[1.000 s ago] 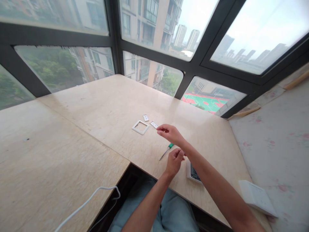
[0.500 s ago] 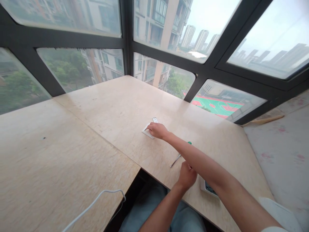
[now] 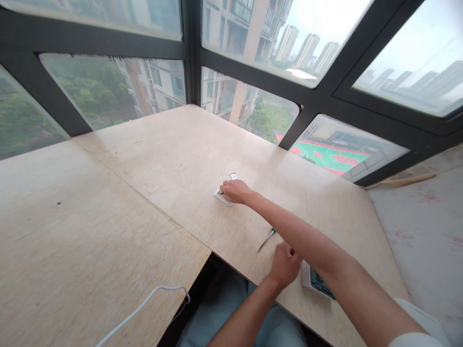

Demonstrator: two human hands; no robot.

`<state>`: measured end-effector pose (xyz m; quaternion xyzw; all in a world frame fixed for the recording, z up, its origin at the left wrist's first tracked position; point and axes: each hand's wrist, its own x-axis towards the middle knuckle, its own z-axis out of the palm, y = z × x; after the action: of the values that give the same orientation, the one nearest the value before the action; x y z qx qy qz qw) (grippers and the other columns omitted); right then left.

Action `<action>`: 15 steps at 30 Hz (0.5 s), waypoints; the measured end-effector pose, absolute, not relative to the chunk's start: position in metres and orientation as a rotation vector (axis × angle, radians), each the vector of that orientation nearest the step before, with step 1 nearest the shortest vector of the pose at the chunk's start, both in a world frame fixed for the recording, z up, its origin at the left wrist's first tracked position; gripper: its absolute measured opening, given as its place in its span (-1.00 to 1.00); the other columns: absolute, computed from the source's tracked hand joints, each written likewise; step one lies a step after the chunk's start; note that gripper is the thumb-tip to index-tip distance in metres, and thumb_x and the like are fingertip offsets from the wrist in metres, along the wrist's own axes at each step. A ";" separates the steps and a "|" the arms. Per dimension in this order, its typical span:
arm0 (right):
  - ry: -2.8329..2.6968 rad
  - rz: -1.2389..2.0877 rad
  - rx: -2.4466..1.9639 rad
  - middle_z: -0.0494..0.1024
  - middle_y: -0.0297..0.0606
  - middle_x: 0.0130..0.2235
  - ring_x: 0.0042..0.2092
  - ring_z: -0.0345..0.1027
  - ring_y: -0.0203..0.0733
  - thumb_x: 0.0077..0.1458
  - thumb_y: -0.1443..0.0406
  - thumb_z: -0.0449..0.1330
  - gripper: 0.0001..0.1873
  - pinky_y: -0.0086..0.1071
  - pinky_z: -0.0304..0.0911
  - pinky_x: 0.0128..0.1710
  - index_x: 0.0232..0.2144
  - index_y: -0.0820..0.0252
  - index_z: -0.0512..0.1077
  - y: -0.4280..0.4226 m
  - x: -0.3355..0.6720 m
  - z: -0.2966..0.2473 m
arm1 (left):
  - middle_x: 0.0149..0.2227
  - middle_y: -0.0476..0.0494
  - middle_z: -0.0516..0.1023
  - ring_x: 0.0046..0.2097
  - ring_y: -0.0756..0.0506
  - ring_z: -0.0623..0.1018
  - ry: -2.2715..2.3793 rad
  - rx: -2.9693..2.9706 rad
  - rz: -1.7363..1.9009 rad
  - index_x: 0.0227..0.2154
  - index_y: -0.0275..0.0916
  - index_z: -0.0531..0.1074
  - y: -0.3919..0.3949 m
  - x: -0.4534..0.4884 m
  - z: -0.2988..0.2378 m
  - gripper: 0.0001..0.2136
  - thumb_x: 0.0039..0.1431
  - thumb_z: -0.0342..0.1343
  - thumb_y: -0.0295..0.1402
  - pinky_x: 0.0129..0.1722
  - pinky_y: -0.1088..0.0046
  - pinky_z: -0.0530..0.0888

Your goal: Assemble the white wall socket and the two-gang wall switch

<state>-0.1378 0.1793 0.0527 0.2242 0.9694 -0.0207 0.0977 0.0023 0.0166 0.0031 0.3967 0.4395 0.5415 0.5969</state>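
Had the right hand [image 3: 235, 191] stretched far over the bench [image 3: 162, 159], fingers laid on the white frame [image 3: 221, 196] lying flat there. Could not tell if its grip was closed on the frame or only pressed on top. Held the left hand [image 3: 285, 264] near the bench edge, grip curled shut into a loose fist. Saw a screwdriver [image 3: 266, 238] flat just beside it, a white module [image 3: 316, 282] partly under the right forearm, a small white piece [image 3: 233, 176] just behind the frame, and a white cable [image 3: 144, 303] at near left.
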 end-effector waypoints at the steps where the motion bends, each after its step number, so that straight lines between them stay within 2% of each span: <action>1: 2.865 -0.076 0.657 0.60 0.05 -0.08 -0.08 0.49 -0.01 0.22 0.38 0.10 -0.77 -0.33 0.22 -0.23 -0.18 0.29 0.56 0.181 -0.138 0.052 | -0.58 0.02 0.20 -0.41 -0.03 0.26 1.036 0.928 1.272 -0.65 -0.20 0.17 0.017 0.003 0.003 -0.72 0.12 0.04 -0.34 -0.39 0.40 0.19; 3: 2.864 -0.116 0.658 0.62 0.02 -0.12 -0.12 0.50 -0.01 0.14 0.37 0.17 -0.80 -0.33 0.20 -0.25 -0.23 0.28 0.57 0.184 -0.138 0.052 | -0.59 0.05 0.14 -0.44 -0.01 0.20 1.058 0.951 1.309 -0.66 -0.20 0.12 0.017 0.004 0.002 -0.70 0.12 0.04 -0.35 -0.41 0.41 0.12; 5: 2.877 -0.175 0.684 0.64 -0.04 -0.17 -0.16 0.49 -0.04 0.08 0.36 0.20 -0.85 -0.35 0.17 -0.30 -0.30 0.24 0.57 0.189 -0.134 0.051 | -0.58 0.04 0.17 -0.44 0.00 0.20 1.056 0.980 1.335 -0.66 -0.20 0.12 0.017 0.005 0.002 -0.71 0.13 0.02 -0.36 -0.42 0.41 0.10; 10: 2.989 -0.391 0.851 0.62 -0.22 -0.33 -0.30 0.41 -0.16 -0.04 0.39 0.22 -0.93 -0.39 0.09 -0.35 -0.42 0.19 0.50 0.198 -0.117 0.054 | -0.54 0.01 0.31 -0.41 -0.03 0.32 1.043 1.065 1.370 -0.61 -0.22 0.26 0.015 0.004 0.005 -0.80 0.13 -0.01 -0.42 -0.40 0.42 0.17; 15: 3.153 -0.745 1.068 0.51 -0.34 -0.44 -0.40 0.28 -0.28 -0.08 0.38 0.18 -0.96 -0.41 0.12 -0.34 -0.49 0.17 0.37 0.191 -0.085 0.063 | -0.50 -0.05 0.45 -0.38 -0.08 0.42 1.100 1.128 1.355 -0.56 -0.23 0.37 0.014 0.003 0.006 -0.82 0.14 0.01 -0.42 -0.34 0.40 0.28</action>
<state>-0.0847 0.1913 0.0627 0.3103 0.9158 -0.2164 -0.1347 0.0028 0.0138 0.0059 0.4680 0.4562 0.5619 0.5071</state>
